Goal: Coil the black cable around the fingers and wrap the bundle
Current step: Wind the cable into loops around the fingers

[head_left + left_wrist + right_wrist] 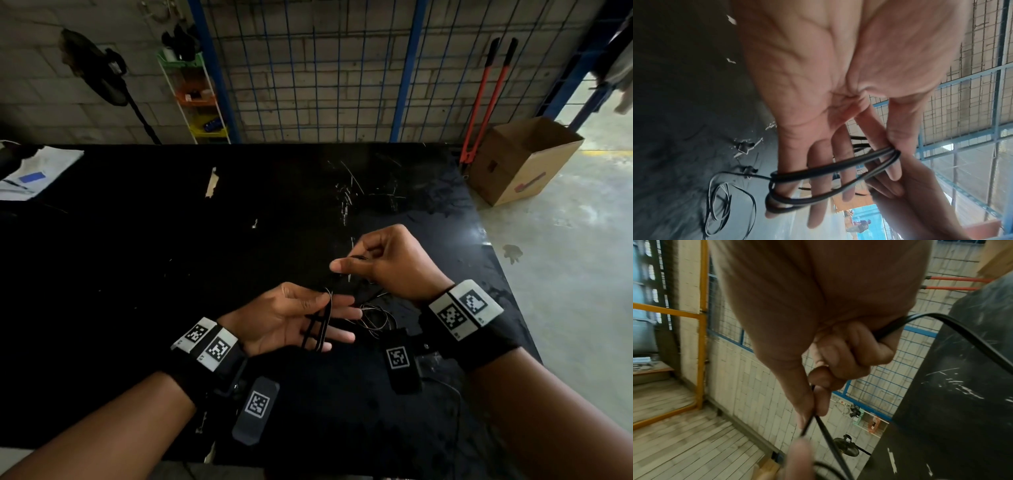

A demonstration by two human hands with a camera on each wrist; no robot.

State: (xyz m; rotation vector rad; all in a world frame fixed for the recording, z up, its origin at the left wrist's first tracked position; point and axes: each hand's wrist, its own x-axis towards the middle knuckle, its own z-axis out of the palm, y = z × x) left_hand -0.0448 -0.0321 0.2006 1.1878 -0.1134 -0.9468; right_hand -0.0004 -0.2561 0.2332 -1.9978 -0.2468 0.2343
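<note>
The black cable (pixel 320 325) is looped several times round the straight fingers of my left hand (pixel 329 315), which lies palm up over the black table (pixel 137 257). In the left wrist view the loops (pixel 818 172) cross the fingers, and the thumb (pixel 894 142) pins them against the index finger. My right hand (pixel 356 263) hovers just beyond and to the right, pinching the cable (pixel 819 420) between thumb and forefinger, its other fingers curled round it. The slack cable (pixel 373 317) lies in loose curls on the table between both wrists.
A scrap of tape (pixel 211 183) and papers (pixel 37 174) lie on the table's far left part. Off the right table edge stand a cardboard box (pixel 524 161) and red bolt cutters (pixel 486 99). A blue wire-mesh fence (pixel 325 68) backs the table.
</note>
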